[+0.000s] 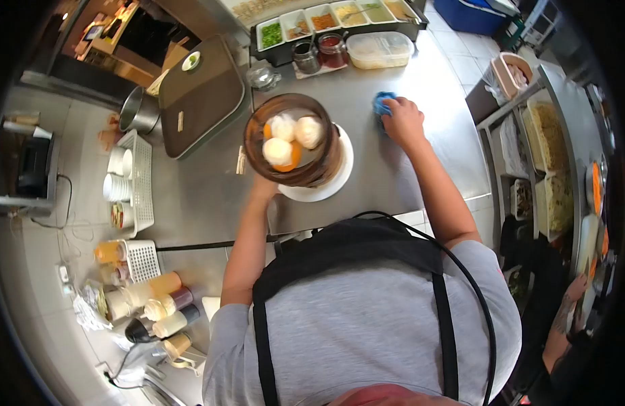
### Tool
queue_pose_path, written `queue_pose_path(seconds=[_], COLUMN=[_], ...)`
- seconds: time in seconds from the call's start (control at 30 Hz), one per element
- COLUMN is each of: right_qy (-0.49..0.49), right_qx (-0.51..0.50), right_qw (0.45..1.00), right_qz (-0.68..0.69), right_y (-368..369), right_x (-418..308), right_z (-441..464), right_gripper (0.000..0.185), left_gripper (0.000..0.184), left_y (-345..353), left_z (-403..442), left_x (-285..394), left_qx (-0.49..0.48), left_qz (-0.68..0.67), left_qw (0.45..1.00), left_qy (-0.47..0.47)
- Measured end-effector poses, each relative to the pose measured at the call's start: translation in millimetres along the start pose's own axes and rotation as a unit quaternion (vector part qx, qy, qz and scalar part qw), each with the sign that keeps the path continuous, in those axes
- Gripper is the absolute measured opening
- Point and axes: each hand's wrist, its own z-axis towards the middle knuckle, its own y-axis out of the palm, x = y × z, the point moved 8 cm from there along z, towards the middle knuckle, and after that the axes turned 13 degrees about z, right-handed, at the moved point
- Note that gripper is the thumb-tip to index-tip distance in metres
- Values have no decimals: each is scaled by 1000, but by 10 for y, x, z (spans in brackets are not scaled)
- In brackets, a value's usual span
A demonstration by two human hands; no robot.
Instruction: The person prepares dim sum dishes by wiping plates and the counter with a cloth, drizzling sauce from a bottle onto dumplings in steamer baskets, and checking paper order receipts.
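A round brown steamer basket (253, 139) with several pale buns (277, 151) on orange slices is held up by my left hand (263, 189). The fingers of that hand are mostly hidden under the basket's near left side. Below and to the right of the basket, a white round plate (345, 166) shows on the steel counter. My right hand (404, 122) is closed on a crumpled blue cloth (384, 103), which lies on the counter right of the basket.
Behind are a topping rack (326, 32), two sauce jars (306, 57) and a lidded plastic tub (380, 50). A brown tray (211, 95) stands at left, above a white crate (142, 183) of cups. Another person's arm (559, 325) shows at far right.
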Motion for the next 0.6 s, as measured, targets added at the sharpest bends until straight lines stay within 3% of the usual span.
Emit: queue_pose_path(seconds=[0.1, 0.13, 0.17, 0.2, 0.3, 0.33, 0.43, 0.6], right_qy=[-20, 21, 65, 110, 177, 243, 289, 351], right_qx=[-65, -123, -182, -238, -287, -292, -312, -312], right_qw=[994, 980, 956, 924, 870, 830, 805, 731], right_qz=[86, 155, 219, 278, 360, 408, 414, 495], right_y=[91, 219, 356, 488, 719, 777, 795, 845], right_x=[-41, -53, -63, -69, -149, -154, -173, -136], right_z=[-52, -109, -210, -313, -513, -607, -631, -675], right_gripper=[31, 31, 31, 32, 33, 33, 34, 29], left_gripper=[54, 55, 57, 49, 36, 28, 33, 39], left_y=[-4, -14, -35, -80, -99, -104, -18, -15], left_z=[-73, -86, -46, -76, -29, 41, 99, 31], left_x=[201, 258, 481, 505, 433, 232, -61, -41], left_qx=[70, 85, 130, 171, 109, 120, -4, 8], left_qz=[113, 160, 282, 298, 234, 203, 89, 23], left_qw=[989, 980, 950, 938, 966, 972, 989, 991], left_qy=[-62, -83, 43, 49, -29, -2, -115, -132])
